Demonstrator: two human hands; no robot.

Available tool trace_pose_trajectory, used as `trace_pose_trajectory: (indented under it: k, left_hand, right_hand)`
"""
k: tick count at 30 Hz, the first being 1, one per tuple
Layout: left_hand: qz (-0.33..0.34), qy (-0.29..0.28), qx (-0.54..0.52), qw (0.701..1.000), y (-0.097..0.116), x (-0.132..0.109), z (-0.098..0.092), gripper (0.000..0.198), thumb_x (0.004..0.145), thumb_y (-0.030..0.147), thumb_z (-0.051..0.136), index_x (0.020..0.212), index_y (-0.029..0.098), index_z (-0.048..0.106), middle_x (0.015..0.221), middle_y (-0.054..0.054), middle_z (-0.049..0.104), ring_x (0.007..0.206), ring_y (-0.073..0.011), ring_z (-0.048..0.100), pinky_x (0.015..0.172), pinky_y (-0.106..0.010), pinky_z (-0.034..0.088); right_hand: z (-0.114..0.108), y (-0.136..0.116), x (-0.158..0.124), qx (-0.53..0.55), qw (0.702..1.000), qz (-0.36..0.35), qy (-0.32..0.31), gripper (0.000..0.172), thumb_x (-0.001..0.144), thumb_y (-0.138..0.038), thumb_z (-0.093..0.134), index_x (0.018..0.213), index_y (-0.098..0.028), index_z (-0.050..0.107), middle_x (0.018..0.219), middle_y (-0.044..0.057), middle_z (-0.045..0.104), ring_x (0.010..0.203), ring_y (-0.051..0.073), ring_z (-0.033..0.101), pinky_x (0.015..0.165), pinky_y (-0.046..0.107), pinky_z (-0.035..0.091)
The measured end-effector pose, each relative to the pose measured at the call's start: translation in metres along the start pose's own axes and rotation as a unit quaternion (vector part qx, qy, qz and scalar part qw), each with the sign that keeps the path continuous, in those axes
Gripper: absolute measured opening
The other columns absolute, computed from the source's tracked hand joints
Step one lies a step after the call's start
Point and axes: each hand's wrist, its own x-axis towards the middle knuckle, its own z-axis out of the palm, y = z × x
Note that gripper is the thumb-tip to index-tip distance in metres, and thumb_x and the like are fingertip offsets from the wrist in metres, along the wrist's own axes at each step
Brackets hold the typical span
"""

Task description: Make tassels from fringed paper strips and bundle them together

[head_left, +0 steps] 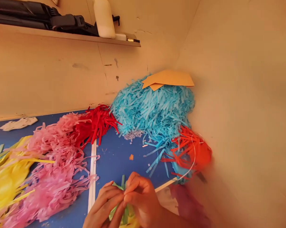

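Note:
At the bottom centre, my left hand (pixel 106 202) and my right hand (pixel 143 198) meet at the fingertips. Both are closed around green fringed paper (pixel 125 218), whose narrow strips stick out above and below the fingers. Some yellow paper (pixel 131 222) shows under the green at the lower frame edge. My right thumb and fingertips pinch against the left fingertips; the exact spot they grip is hidden. Beyond the hands, a small orange paper scrap (pixel 131 157) lies on the blue table (pixel 124 164).
A large light-blue fringed paper heap (pixel 152 107) stands against the wall, an orange sheet (pixel 171 78) on top. Red (pixel 95 125), orange-red (pixel 201 153), pink (pixel 59 167) and yellow (pixel 10 180) paper bundles lie around. A shelf (pixel 62 35) with a white bottle (pixel 104 19) is above.

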Motion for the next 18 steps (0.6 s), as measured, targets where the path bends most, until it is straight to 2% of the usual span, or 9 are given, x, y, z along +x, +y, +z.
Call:
trace_pose_trajectory:
  k: [2,4,6,9,10,11,15,16,18]
  left_hand:
    - [-0.034,0.01,-0.009,0.999,-0.004,0.0,-0.005,0.014,0.087,0.021,0.062,0.093,0.028,0.072,0.087,-0.002,0.075,0.081,-0.0203,0.073,0.085,-0.033,0.061]
    - [-0.094,0.03,-0.032,0.995,-0.01,0.001,-0.013,0.01,0.089,0.026,0.061,0.089,0.026,0.071,0.088,-0.004,0.076,0.083,-0.0211,0.074,0.075,-0.028,0.062]
    - [-0.167,0.033,-0.085,0.982,-0.015,0.003,-0.018,0.016,0.091,0.033,0.058,0.086,0.024,0.069,0.078,-0.004,0.074,0.07,-0.0198,0.072,0.059,-0.025,0.06]
    - [-0.278,0.003,-0.154,0.948,-0.018,0.01,-0.011,0.026,0.09,0.044,0.057,0.082,0.021,0.067,0.059,0.001,0.064,0.047,-0.0136,0.058,0.044,-0.022,0.049]
    - [-0.304,-0.014,-0.158,0.939,-0.018,0.013,-0.005,0.027,0.089,0.046,0.058,0.082,0.021,0.068,0.058,0.001,0.063,0.046,-0.0127,0.055,0.044,-0.021,0.047]
    - [-0.317,-0.031,-0.152,0.936,-0.018,0.016,0.002,0.028,0.088,0.047,0.059,0.083,0.021,0.069,0.061,0.001,0.064,0.048,-0.0125,0.054,0.046,-0.021,0.046]
    - [-0.285,-0.099,-0.108,0.947,-0.017,0.023,0.023,0.032,0.089,0.046,0.054,0.084,0.022,0.074,0.068,-0.001,0.069,0.054,-0.0137,0.059,0.054,-0.023,0.048]
    - [-0.281,-0.107,-0.104,0.948,-0.017,0.024,0.025,0.033,0.089,0.045,0.053,0.084,0.022,0.075,0.068,-0.001,0.069,0.055,-0.0139,0.06,0.055,-0.023,0.049]
    - [-0.285,-0.119,-0.111,0.945,-0.017,0.024,0.026,0.033,0.089,0.044,0.053,0.084,0.022,0.076,0.068,-0.001,0.069,0.056,-0.0144,0.062,0.057,-0.024,0.049]
  right_hand:
    - [-0.016,-0.009,0.005,-0.086,0.996,-0.016,-0.004,0.014,0.067,-0.038,0.087,0.07,-0.027,0.078,0.071,0.0,0.06,0.064,0.014,0.051,0.062,0.026,0.041]
    - [-0.043,-0.022,0.014,-0.257,0.965,-0.044,0.013,0.011,0.076,-0.038,0.079,0.077,-0.027,0.079,0.079,0.002,0.066,0.069,0.017,0.057,0.063,0.028,0.044]
    - [-0.074,-0.032,0.025,-0.475,0.876,-0.067,0.049,0.011,0.083,-0.033,0.07,0.084,-0.025,0.078,0.084,0.004,0.069,0.073,0.019,0.061,0.066,0.029,0.047]
    - [-0.108,-0.034,0.038,-0.715,0.696,-0.046,0.045,0.015,0.085,-0.023,0.065,0.096,-0.02,0.075,0.089,0.007,0.07,0.077,0.022,0.064,0.075,0.034,0.048]
    - [-0.114,-0.031,0.041,-0.75,0.659,-0.038,0.032,0.016,0.085,-0.019,0.064,0.097,-0.019,0.074,0.09,0.008,0.071,0.079,0.024,0.065,0.077,0.036,0.048]
    - [-0.117,-0.028,0.043,-0.768,0.64,-0.034,0.02,0.017,0.085,-0.014,0.063,0.096,-0.019,0.074,0.092,0.008,0.071,0.081,0.025,0.066,0.08,0.038,0.048]
    - [-0.115,-0.029,0.046,-0.757,0.652,-0.043,-0.004,0.023,0.088,-0.009,0.056,0.092,-0.021,0.074,0.096,0.007,0.071,0.09,0.024,0.067,0.087,0.038,0.049]
    - [-0.112,-0.032,0.045,-0.735,0.676,-0.052,-0.003,0.022,0.09,-0.012,0.054,0.094,-0.022,0.074,0.099,0.007,0.07,0.093,0.023,0.067,0.087,0.036,0.05]
    - [-0.103,-0.041,0.041,-0.641,0.765,-0.063,-0.01,0.021,0.094,-0.019,0.052,0.097,-0.022,0.073,0.102,0.006,0.068,0.092,0.02,0.068,0.082,0.031,0.053]
